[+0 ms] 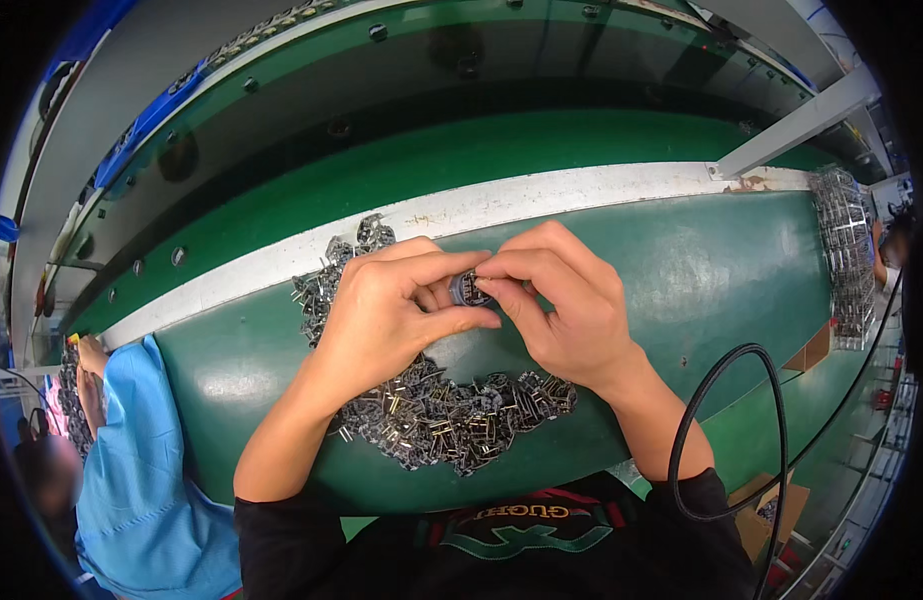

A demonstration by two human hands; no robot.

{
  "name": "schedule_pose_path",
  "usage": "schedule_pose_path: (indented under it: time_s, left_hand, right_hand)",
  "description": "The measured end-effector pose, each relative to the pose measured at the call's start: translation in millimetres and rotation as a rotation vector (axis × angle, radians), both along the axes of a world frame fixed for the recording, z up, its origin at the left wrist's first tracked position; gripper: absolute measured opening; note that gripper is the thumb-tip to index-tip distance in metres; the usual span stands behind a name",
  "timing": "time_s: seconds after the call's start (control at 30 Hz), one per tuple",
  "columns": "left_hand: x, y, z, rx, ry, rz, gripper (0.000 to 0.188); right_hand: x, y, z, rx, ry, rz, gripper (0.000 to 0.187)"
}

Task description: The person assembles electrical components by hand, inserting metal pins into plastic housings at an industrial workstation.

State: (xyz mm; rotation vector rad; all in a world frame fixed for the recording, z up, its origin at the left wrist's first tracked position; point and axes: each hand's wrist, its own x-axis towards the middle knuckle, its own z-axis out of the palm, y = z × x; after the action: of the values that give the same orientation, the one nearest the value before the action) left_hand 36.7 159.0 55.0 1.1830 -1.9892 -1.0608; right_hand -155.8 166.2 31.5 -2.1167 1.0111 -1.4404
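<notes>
Over the green worktop, my left hand [386, 305] is closed around a small round grey part [468, 291], gripping it between thumb and fingers. Dark and metal bits show in its upturned face. My right hand [571, 300] has thumb and forefinger pinched together at the part's right edge; whatever sits between those tips is too small to make out. Below and between my forearms lies a heap of small dark parts with shiny metal prongs [461, 415]. More of these parts [326, 280] trail up behind my left hand toward the white rail.
A white rail [581, 185] borders the worktop [701, 270], with a green conveyor belt [431, 150] beyond. Wire-like metal racks [843, 255] stand stacked at far right. A black cable [681, 430] loops near my right forearm. A co-worker's blue sleeve [146, 450] is at left.
</notes>
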Motion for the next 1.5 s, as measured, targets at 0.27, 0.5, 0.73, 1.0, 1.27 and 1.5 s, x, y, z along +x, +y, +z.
schedule_pose_path:
  time_s: [0.27, 0.5, 0.73, 1.0, 1.27, 1.5]
  left_hand:
    - [1, -7, -11, 0.057, 0.049, -0.032, 0.045]
    - [1, -12, -10, 0.001, -0.008, -0.001, 0.048]
    - [-3, -11, -6, -0.076, -0.052, 0.034, 0.044]
    - [-2, -19, -16, 0.217, 0.579, 0.036, 0.041]
    - [-18, -4, -13, 0.133, 0.563, 0.125, 0.038]
    - [-17, -4, -34, -0.099, 0.344, 0.162, 0.036]
  right_hand:
    - [3, -1, -6, 0.023, 0.022, -0.041, 0.011]
    - [14, -7, -18, -0.06, 0.059, -0.098, 0.012]
    - [14, -12, -19, -0.169, -0.003, -0.172, 0.014]
    - [11, -1, -2, 0.146, -0.155, -0.195, 0.01]
    - [12, -2, -14, -0.188, 0.124, -0.303, 0.009]
    - [19, -3, -30, -0.155, 0.087, -0.301, 0.011]
